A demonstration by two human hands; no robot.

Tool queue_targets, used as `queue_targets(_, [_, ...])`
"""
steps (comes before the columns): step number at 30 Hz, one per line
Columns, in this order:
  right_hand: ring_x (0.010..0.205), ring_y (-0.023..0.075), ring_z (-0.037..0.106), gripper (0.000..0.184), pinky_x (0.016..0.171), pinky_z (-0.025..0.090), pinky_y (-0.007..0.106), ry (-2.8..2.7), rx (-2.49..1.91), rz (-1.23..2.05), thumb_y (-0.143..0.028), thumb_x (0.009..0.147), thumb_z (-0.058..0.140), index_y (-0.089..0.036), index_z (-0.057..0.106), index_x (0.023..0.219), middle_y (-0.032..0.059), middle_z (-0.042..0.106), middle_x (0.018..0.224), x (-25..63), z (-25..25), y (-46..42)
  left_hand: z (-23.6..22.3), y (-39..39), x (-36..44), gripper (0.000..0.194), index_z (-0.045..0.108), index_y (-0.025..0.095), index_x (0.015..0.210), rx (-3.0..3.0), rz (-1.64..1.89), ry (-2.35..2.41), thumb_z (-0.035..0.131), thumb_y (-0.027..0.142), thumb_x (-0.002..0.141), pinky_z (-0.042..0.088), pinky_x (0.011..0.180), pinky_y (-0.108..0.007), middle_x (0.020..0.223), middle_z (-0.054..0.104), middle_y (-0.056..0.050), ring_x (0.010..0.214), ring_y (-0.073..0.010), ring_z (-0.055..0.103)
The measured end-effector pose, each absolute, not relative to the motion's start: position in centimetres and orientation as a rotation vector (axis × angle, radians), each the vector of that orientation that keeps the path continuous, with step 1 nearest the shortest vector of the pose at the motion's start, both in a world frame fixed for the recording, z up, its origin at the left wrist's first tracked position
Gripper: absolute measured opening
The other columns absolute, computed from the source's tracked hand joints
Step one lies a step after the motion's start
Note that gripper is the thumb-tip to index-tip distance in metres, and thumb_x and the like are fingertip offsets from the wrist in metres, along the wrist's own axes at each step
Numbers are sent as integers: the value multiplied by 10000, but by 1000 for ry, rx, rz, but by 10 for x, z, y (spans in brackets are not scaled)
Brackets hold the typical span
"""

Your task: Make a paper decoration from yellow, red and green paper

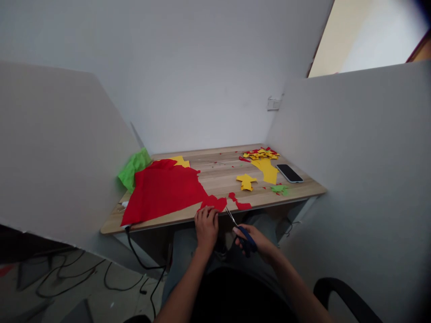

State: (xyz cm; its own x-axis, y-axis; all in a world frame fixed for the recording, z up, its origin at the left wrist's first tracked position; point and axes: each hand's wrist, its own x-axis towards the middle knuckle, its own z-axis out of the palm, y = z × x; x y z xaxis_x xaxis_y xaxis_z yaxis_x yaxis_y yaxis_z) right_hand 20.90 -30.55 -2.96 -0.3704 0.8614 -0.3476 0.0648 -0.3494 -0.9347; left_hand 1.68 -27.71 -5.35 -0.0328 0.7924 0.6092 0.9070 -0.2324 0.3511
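Note:
At the table's front edge, my left hand (206, 228) has its fingers bent over a small red piece (215, 203) of thin, cloth-like material; its thumb is hard to see. My right hand (257, 242) grips dark-blue-handled scissors (247, 239), whose slightly parted blades point up at that piece's right end. To the left lies a large red sheet (164, 190), reaching the front edge. Red scraps (243, 205) lie just right of the blades. Beyond them rests a yellow shirt-shaped cutout (246, 182).
A pile of yellow cutouts (261, 154) with red bits lies at the back right, near a yellow strip (267, 172), green scraps (280, 189) and a phone (289, 173). Crumpled green material (134, 168) leans by the left partition (67, 148). A black cable (134, 251) hangs off the table.

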Motion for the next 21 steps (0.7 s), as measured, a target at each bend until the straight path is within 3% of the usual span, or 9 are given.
queue_targets(7, [550, 111, 551, 586, 476, 466, 222, -1269, -1224, 1815, -704, 682, 707, -180, 583, 912, -20, 610, 650, 204, -26, -307, -61, -276, 22, 255, 674, 202, 1012, -2041, -1290, -1940, 424, 240, 983, 336, 1081, -493, 1180, 686, -88, 1205, -256, 560])
queue_targets(21, [461, 104, 558, 598, 421, 464, 219, -1236, -1249, 1800, -709, 652, 718, -177, 573, 883, -23, 630, 612, 189, -32, -299, -53, -274, 25, 265, 655, 192, 1000, -1987, -1385, -2010, 401, 264, 987, 367, 1049, -480, 1137, 700, -90, 1150, -252, 594])
